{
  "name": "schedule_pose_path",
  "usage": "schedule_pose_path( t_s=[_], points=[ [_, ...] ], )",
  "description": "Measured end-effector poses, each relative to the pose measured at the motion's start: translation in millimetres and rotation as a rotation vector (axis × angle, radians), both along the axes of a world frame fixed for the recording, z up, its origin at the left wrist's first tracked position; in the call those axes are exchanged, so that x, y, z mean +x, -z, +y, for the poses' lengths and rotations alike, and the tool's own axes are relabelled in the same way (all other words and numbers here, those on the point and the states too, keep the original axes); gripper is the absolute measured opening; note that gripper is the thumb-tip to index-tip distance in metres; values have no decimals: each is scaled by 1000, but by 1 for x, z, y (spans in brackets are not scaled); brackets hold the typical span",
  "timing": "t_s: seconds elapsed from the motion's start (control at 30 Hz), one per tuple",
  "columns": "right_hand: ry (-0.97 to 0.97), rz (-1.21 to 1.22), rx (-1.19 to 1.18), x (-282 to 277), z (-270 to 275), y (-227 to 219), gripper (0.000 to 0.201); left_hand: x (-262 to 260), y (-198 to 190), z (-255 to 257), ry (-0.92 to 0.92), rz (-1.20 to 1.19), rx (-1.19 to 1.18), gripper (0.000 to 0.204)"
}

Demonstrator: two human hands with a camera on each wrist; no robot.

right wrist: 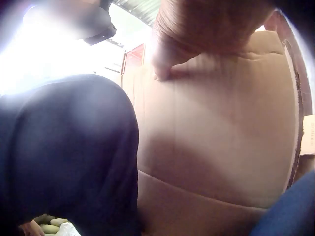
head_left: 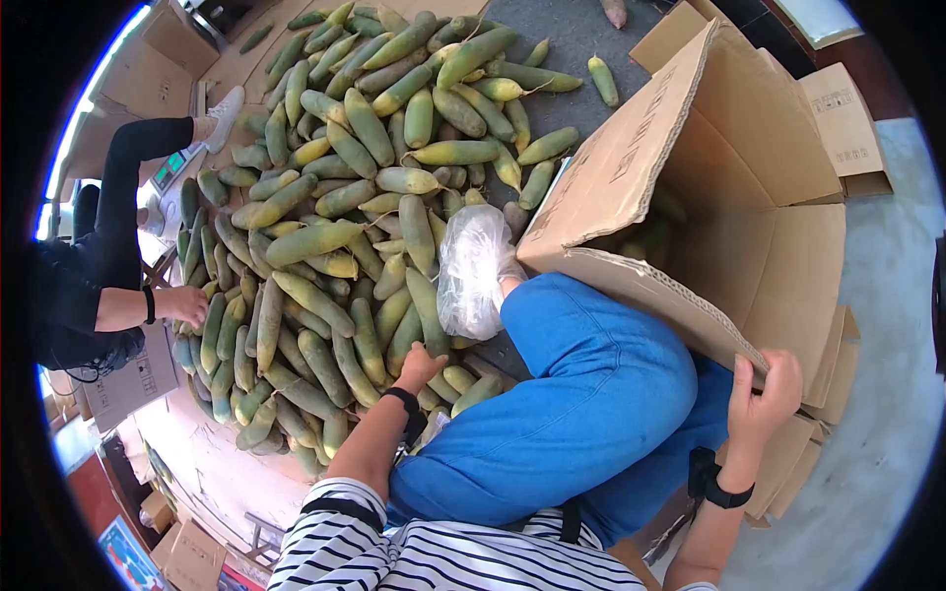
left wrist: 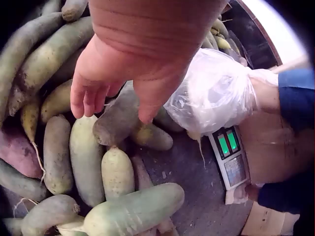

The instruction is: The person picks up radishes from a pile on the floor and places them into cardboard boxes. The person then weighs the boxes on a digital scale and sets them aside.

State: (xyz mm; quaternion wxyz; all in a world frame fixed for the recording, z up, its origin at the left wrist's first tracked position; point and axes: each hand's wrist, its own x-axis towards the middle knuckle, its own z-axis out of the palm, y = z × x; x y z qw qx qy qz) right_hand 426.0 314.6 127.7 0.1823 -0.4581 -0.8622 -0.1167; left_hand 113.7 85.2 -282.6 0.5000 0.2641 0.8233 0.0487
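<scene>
My left hand (head_left: 422,366) reaches down into a large heap of green radishes (head_left: 315,246). In the left wrist view its thumb and curled fingers come down on either side of a dark green radish (left wrist: 115,123), whose upper part is hidden under the hand. On the other side, my right hand (head_left: 769,389) grips the edge of a big cardboard box (head_left: 788,286), thumb on one face of the flap (right wrist: 221,113). This box stands tilted with its opening towards me, and some radishes lie in its shadowed inside.
A foot wrapped in a clear plastic bag (head_left: 478,271) sits between heap and box. Another person's hand (head_left: 187,305) touches the heap's left side. A digital scale (left wrist: 229,152) stands beyond the heap; flattened cartons (head_left: 788,463) lie at right.
</scene>
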Motion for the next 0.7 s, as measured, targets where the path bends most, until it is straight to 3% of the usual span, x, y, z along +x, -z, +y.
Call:
schedule_pose_path(
  t_s=[0.17, 0.27, 0.7],
  points=[
    [16, 8, -14, 0, 3, 1, 22, -4, 16, 25, -54, -8, -68, 76],
    [11, -6, -15, -2, 5, -1, 22, -10, 29, 34, -203, -1, -31, 77],
    [-13, -7, -5, -7, 12, -4, 23, -11, 11, 37, -462, -198, 94, 74]
  ],
)
